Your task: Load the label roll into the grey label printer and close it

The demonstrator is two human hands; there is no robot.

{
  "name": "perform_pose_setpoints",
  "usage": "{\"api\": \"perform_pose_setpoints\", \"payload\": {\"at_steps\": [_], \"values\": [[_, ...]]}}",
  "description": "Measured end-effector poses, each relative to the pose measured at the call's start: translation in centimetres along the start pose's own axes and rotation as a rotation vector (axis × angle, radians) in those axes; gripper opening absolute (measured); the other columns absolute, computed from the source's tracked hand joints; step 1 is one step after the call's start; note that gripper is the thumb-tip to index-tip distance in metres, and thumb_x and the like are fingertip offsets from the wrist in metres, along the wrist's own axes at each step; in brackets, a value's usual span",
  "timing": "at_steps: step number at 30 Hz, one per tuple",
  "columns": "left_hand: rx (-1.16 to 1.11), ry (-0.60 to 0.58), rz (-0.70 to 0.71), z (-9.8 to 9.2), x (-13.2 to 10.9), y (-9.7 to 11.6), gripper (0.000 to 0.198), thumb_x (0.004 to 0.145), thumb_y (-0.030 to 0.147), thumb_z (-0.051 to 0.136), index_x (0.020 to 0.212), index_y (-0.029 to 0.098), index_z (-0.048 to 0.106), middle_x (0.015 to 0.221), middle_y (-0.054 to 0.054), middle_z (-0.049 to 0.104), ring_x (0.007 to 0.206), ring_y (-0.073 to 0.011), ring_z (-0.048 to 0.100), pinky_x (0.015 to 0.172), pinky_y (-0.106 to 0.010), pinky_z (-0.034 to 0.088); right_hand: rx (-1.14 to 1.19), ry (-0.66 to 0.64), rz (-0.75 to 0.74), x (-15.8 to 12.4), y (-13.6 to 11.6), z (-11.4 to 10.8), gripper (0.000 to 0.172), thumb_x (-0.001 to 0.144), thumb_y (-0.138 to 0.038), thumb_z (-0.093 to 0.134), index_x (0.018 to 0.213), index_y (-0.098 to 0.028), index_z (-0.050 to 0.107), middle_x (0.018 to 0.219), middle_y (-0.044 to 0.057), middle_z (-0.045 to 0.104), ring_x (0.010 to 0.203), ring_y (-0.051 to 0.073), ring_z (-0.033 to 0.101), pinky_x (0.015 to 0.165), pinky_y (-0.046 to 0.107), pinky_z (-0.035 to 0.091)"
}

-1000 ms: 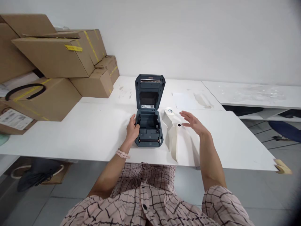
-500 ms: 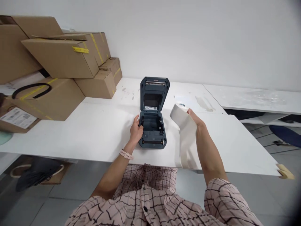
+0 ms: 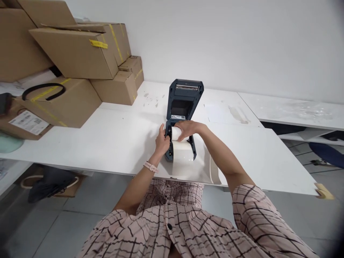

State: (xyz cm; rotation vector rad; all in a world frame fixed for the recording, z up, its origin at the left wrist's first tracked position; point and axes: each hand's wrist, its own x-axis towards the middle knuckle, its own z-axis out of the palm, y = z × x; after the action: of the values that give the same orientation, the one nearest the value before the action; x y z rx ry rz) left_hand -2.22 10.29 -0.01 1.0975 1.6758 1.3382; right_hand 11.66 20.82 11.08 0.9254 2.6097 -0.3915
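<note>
We hold our right hand (image 3: 186, 129) curled around the label roll (image 3: 176, 133), which lies beneath its fingers at the bay of the open label printer (image 3: 180, 106). Our left hand (image 3: 162, 142) grips the printer's left side, near the roll's left end. Loose paper (image 3: 184, 163) runs forward onto the tabletop (image 3: 129, 143).

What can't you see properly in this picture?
All in the head view:
- The right end of the paper roll: hidden behind the right hand.
- Part of the left side of the printer: covered by the left hand.
- Words on the sticker inside its lid: too small.
- The rest of the green thing: cut off by the left edge.
</note>
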Motion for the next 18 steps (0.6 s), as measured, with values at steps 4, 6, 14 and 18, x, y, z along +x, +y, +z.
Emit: {"api": "perform_pose_setpoints", "payload": {"at_steps": [4, 6, 14, 18], "values": [[0.005, -0.01, 0.004, 0.0, -0.1, -0.1, 0.081, 0.084, 0.012, 0.059, 0.16, 0.026, 0.037, 0.151, -0.011, 0.062, 0.14, -0.0319, 0.057, 0.123, -0.055, 0.037, -0.014, 0.149, 0.062, -1.2, -0.7, 2.6, 0.063, 0.088, -0.039, 0.075, 0.142, -0.013, 0.055, 0.142, 0.022, 0.062, 0.129, 0.041, 0.061, 0.104, 0.05, 0.052], [-0.01, -0.022, 0.01, 0.0, -0.1, -0.3, 0.077, 0.085, 0.013, 0.058, 0.158, 0.027, 0.039, 0.151, -0.01, 0.062, 0.138, -0.0308, 0.059, 0.121, -0.054, 0.04, 0.021, 0.346, 0.036, -3.5, -1.8, 4.6, 0.053, 0.098, -0.034, 0.063, 0.145, -0.013, 0.054, 0.146, 0.021, 0.061, 0.135, 0.039, 0.058, 0.109, 0.052, 0.049], [-0.168, -0.083, 0.082, 0.4, 0.4, -1.5, 0.069, 0.091, 0.014, 0.052, 0.158, 0.025, 0.038, 0.162, -0.01, 0.049, 0.152, -0.0249, 0.045, 0.125, -0.046, 0.037, 0.224, 0.554, -0.132, -10.7, -5.9, 12.8, 0.049, 0.108, -0.047, 0.043, 0.151, -0.024, 0.052, 0.166, 0.013, 0.044, 0.156, 0.032, 0.039, 0.124, 0.061, 0.039], [-0.198, -0.102, 0.089, 0.4, 0.5, -1.7, 0.066, 0.092, 0.018, 0.052, 0.157, 0.024, 0.039, 0.167, -0.008, 0.043, 0.156, -0.0241, 0.038, 0.128, -0.041, 0.033, 0.23, 0.551, -0.119, -10.4, -5.9, 12.9, 0.048, 0.108, -0.047, 0.042, 0.146, -0.02, 0.056, 0.164, 0.013, 0.047, 0.155, 0.029, 0.041, 0.126, 0.055, 0.04]]}}
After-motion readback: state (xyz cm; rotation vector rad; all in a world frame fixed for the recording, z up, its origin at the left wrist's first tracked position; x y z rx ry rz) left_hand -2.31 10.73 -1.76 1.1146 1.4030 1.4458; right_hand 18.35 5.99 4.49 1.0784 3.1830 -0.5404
